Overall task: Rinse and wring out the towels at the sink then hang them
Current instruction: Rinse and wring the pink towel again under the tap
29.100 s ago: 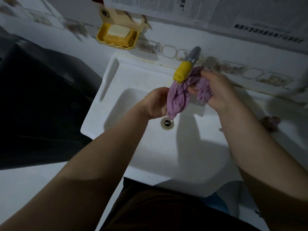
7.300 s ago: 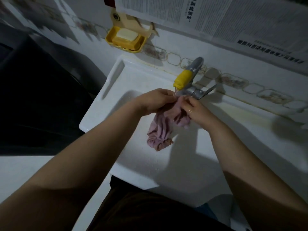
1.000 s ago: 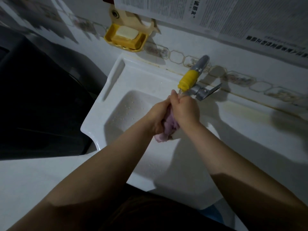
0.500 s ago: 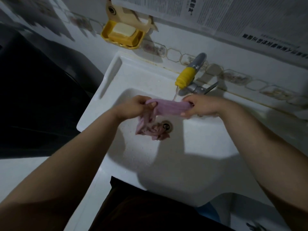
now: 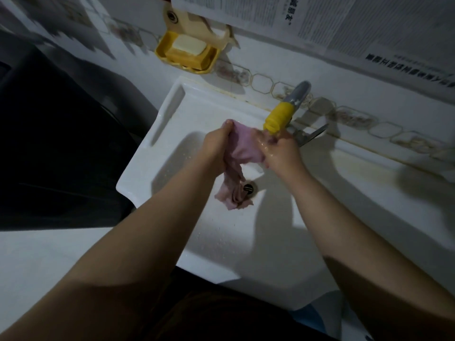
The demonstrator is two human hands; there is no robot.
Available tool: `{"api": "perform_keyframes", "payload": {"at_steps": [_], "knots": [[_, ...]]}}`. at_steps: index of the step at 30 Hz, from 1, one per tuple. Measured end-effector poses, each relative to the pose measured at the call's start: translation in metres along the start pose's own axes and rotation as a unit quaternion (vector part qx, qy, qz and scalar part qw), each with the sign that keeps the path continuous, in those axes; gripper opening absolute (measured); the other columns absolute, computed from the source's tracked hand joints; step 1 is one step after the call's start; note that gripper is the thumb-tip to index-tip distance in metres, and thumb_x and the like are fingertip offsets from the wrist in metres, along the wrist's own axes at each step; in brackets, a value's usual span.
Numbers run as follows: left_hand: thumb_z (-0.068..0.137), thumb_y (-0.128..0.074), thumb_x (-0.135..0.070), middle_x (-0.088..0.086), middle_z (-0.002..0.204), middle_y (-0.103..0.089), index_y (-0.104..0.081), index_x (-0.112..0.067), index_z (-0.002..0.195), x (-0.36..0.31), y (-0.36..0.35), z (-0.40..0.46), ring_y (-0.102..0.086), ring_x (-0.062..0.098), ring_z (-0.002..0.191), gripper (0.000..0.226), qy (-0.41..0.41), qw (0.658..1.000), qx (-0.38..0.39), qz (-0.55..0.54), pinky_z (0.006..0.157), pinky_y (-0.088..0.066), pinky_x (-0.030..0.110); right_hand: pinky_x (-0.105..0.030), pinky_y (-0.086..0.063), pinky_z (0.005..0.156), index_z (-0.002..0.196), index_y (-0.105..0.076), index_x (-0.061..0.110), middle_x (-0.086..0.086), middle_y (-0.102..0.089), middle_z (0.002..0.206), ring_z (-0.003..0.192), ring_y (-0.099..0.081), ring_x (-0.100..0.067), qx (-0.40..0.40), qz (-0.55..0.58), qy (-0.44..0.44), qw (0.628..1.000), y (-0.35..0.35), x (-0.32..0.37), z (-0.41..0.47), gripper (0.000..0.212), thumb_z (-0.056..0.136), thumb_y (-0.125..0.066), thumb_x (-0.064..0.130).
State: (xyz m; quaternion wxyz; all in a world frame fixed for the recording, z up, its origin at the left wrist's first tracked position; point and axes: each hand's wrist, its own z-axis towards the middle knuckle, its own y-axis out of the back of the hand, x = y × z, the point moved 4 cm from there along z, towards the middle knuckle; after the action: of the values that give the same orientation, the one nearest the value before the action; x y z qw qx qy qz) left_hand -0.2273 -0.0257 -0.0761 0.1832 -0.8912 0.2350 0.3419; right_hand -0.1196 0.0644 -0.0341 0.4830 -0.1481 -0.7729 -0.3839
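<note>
— Where's the towel?

— The pink towel (image 5: 242,150) is in the middle of the frame, stretched between my two hands above the white sink (image 5: 172,134). Its loose end hangs down from my left fist and bunches up on the basin floor, lying right against the drain (image 5: 248,188).

— How are you holding it?

— My left hand (image 5: 216,150) is clenched round the left part of the cloth, thumb up at the top edge. My right hand (image 5: 280,151) grips the other end, fingers curled over it; that hand looks wet and shiny.

— And the tap?

— The tap (image 5: 286,112) sticks out from the wall just above and right of centre, grey with a yellow nozzle. The nozzle tip sits directly over my right fingers and the upper edge of the cloth. A metal handle (image 5: 311,135) pokes out to its right. I can't tell whether water is running.

— Anything else around?

— A yellow soap dish (image 5: 187,54) with a pale bar of soap (image 5: 188,45) hangs on the wall, upper left of centre. Printed paper (image 5: 320,18) covers the wall along the top. A dark bulky thing fills the left side; I can't make it out.
</note>
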Motion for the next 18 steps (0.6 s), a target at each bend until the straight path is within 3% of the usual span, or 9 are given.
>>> {"api": "perform_keyframes", "payload": {"at_steps": [2,4,9,13,14,15,16,17,18], "knots": [[0.096,-0.046,-0.033,0.012,0.059,-0.066,-0.057,-0.012,0.074,0.004,-0.008,-0.002,-0.063,0.024,0.049,0.033,0.01,1.0,0.0,0.025,0.048,-0.053,0.029,-0.024,-0.034,0.047,0.059,-0.038,0.024,0.007,-0.041,0.047,0.044,-0.043,-0.005,-0.01,-0.056,0.075,0.996,-0.017,0.009,-0.016,0.042,0.09,-0.059,0.041],[0.1,-0.039,-0.031,-0.005,0.046,-0.058,-0.051,-0.016,0.073,0.01,-0.021,-0.008,-0.056,0.01,0.041,0.033,0.021,1.0,0.01,-0.017,0.042,-0.047,0.018,-0.03,-0.03,0.053,0.059,-0.039,0.023,0.006,-0.042,0.05,0.054,-0.047,-0.019,-0.041,-0.121,0.122,0.984,-0.027,0.015,-0.021,0.042,0.094,-0.051,0.043],[0.096,-0.049,-0.04,0.014,0.072,-0.064,-0.061,-0.008,0.084,0.023,-0.05,-0.017,-0.064,0.025,0.057,0.036,0.061,0.995,0.0,-0.078,0.052,-0.053,0.031,-0.039,-0.051,0.071,0.08,-0.06,0.009,-0.017,-0.066,0.083,0.081,-0.063,-0.034,-0.113,-0.083,-0.042,0.989,-0.011,0.004,0.013,0.035,0.095,-0.048,0.038],[0.086,-0.065,-0.025,0.014,0.11,-0.061,-0.057,-0.005,0.11,0.007,-0.033,0.0,-0.058,0.026,0.106,0.032,-0.006,0.993,-0.073,0.088,0.089,-0.041,0.031,-0.031,-0.036,0.062,0.08,-0.063,0.007,-0.019,-0.066,0.082,0.077,-0.061,-0.031,-0.089,-0.147,0.039,0.984,-0.031,0.011,-0.003,0.041,0.099,-0.041,0.036],[0.087,-0.065,-0.023,0.013,0.104,-0.061,-0.057,-0.004,0.105,0.009,-0.03,0.002,-0.057,0.025,0.105,0.027,-0.01,0.993,-0.067,0.093,0.089,-0.04,0.029,-0.031,-0.034,0.061,0.082,-0.063,0.005,-0.02,-0.066,0.081,0.076,-0.06,-0.031,-0.089,-0.171,0.065,0.979,-0.034,0.014,-0.008,0.042,0.099,-0.04,0.035],[0.092,-0.06,-0.022,0.012,0.091,-0.062,-0.058,-0.004,0.095,0.01,-0.034,-0.002,-0.059,0.025,0.096,0.018,0.04,0.999,-0.012,0.006,0.083,-0.042,0.03,-0.031,-0.035,0.061,0.082,-0.064,0.004,-0.02,-0.066,0.081,0.075,-0.061,-0.032,-0.099,-0.188,0.078,0.974,-0.032,0.016,-0.008,0.043,0.099,-0.04,0.036],[0.096,-0.052,-0.023,0.011,0.075,-0.061,-0.057,-0.006,0.084,0.01,-0.04,-0.007,-0.062,0.024,0.082,0.022,0.047,0.996,0.036,-0.071,0.072,-0.047,0.029,-0.031,-0.038,0.062,0.081,-0.064,0.004,-0.019,-0.066,0.081,0.077,-0.061,-0.033,-0.111,-0.189,0.063,0.974,-0.027,0.014,-0.003,0.044,0.098,-0.041,0.038],[0.099,-0.047,-0.028,0.009,0.064,-0.06,-0.056,-0.007,0.079,0.015,-0.046,-0.012,-0.063,0.022,0.068,0.03,0.048,0.995,0.071,-0.052,0.062,-0.05,0.027,-0.033,-0.042,0.065,0.082,-0.065,0.004,-0.019,-0.067,0.083,0.08,-0.062,-0.034,-0.115,-0.173,0.027,0.978,-0.021,0.008,0.009,0.043,0.096,-0.043,0.039],[0.101,-0.043,-0.031,0.009,0.063,-0.062,-0.059,-0.006,0.083,0.02,-0.05,-0.017,-0.062,0.02,0.064,0.034,0.079,0.988,0.098,-0.088,0.06,-0.052,0.026,-0.036,-0.048,0.071,0.086,-0.065,0.003,-0.019,-0.068,0.088,0.085,-0.063,-0.034,-0.114,-0.16,-0.018,0.98,-0.015,0.002,0.02,0.043,0.095,-0.046,0.04]]}}
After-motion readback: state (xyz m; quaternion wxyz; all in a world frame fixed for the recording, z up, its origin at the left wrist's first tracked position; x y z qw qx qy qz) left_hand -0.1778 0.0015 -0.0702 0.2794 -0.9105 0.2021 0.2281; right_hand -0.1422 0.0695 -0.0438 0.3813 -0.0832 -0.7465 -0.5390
